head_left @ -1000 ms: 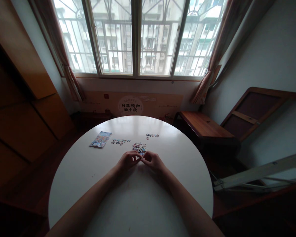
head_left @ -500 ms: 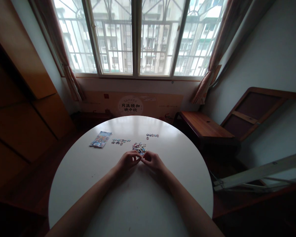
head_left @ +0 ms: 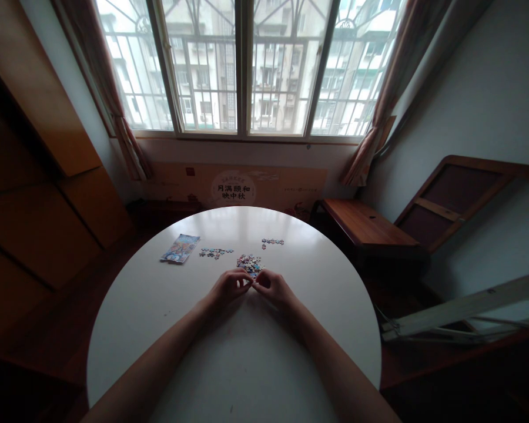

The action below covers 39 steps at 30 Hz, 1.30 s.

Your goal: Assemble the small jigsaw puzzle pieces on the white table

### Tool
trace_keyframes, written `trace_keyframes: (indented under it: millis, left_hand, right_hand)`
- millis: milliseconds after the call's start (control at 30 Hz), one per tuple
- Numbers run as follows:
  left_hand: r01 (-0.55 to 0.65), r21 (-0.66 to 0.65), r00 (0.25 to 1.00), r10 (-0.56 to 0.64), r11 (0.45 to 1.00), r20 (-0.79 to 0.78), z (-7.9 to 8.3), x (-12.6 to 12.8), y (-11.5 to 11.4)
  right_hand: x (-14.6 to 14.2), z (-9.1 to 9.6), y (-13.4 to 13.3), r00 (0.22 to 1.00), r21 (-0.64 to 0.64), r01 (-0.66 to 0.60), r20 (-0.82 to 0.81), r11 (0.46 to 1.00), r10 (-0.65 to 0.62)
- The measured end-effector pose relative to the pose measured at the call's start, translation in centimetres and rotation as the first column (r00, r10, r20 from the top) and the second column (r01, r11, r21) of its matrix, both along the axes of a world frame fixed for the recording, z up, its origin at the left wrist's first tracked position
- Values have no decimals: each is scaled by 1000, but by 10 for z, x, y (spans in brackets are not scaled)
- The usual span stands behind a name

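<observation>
My left hand [head_left: 230, 284] and my right hand [head_left: 271, 286] meet fingertip to fingertip over the near edge of a heap of jigsaw pieces [head_left: 249, 262]. Both are closed in a pinch on a small jigsaw piece [head_left: 253, 282], mostly covered by the fingers. Beyond the heap, to the right, a short row of joined jigsaw pieces [head_left: 273, 241] has one piece hanging down at its left end. Left of the heap lies a loose group of jigsaw pieces [head_left: 215, 253], spread in rough rows.
A colourful picture sheet [head_left: 180, 248] lies on the left of the round white table [head_left: 158, 352]. Behind the table stands a printed cardboard panel [head_left: 268, 188] under the window. A wooden bench [head_left: 368, 222] is at the right, beyond the table's edge.
</observation>
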<state>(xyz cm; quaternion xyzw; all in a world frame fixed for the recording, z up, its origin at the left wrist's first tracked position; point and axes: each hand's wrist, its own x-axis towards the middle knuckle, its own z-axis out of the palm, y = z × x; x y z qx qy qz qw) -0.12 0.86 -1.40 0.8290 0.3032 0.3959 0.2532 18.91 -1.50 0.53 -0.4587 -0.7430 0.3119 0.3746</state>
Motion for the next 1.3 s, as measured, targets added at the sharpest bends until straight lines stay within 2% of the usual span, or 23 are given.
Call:
trace_keyframes:
  millis: [1300]
  left_hand:
    - [12, -9, 1000, -12, 1000, -5, -1, 0, 0]
  right_hand:
    - [0, -3, 2, 1000, 3, -2, 6, 1000, 2]
